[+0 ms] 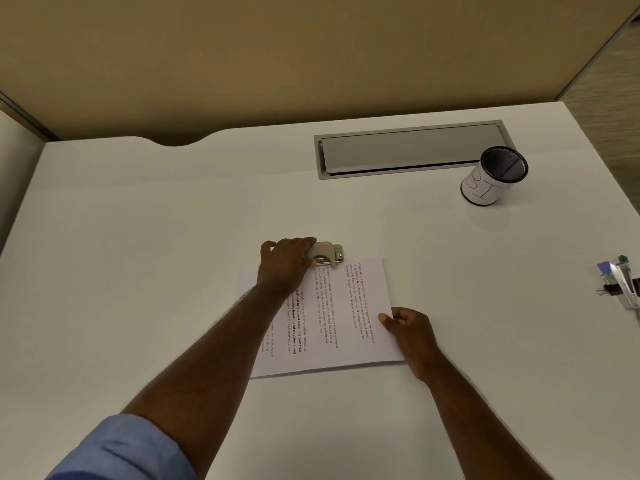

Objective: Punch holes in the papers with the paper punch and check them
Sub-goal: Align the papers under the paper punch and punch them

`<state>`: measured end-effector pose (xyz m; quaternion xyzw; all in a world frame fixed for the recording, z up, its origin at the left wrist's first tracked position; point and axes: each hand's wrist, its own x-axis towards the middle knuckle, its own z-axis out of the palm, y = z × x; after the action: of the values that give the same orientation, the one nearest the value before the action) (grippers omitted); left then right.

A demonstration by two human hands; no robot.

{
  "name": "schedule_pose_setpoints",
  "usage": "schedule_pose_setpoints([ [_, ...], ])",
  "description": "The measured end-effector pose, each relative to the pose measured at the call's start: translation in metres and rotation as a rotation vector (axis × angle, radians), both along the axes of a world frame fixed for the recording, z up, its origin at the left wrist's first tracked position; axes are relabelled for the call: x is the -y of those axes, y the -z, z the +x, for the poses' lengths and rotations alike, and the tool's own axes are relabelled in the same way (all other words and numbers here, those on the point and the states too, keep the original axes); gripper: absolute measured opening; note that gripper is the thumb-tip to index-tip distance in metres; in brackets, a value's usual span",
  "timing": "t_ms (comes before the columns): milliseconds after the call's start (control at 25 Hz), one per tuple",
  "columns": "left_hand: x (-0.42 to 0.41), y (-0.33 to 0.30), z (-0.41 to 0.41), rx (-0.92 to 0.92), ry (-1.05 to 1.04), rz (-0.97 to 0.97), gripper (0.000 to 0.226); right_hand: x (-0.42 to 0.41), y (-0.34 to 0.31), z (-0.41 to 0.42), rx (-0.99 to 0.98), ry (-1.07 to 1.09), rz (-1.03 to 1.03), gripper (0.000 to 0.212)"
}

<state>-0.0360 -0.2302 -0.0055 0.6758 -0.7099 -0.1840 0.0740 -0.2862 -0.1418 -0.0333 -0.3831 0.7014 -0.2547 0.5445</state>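
Observation:
A printed sheet of paper (341, 317) lies flat in the middle of the white desk, its text running sideways. A small silver paper punch (327, 253) sits over the sheet's far edge. My left hand (285, 263) rests on top of the punch's left part, fingers curled over it. My right hand (405, 329) pinches the paper's right edge, thumb on top of the sheet. Whether more than one sheet lies there I cannot tell.
A black mesh pen cup (493, 181) with a white label stands at the back right. A grey cable flap (408, 150) is set into the white desk (138, 254). Binder clips and pens (620, 285) lie at the right edge. A tan partition (277, 57) rises behind.

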Motion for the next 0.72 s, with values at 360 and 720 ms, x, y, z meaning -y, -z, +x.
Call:
schedule_pose_setpoints([
  [360, 0.003, 0.002, 0.002, -0.012, -0.007, -0.012, 0.042, -0.008, -0.002, -0.014, -0.002, 0.026, 0.018, 0.013],
  [720, 0.002, 0.007, 0.004, -0.030, -0.021, 0.014, 0.043, -0.010, -0.003, -0.016, 0.003, 0.019, 0.021, 0.016],
])
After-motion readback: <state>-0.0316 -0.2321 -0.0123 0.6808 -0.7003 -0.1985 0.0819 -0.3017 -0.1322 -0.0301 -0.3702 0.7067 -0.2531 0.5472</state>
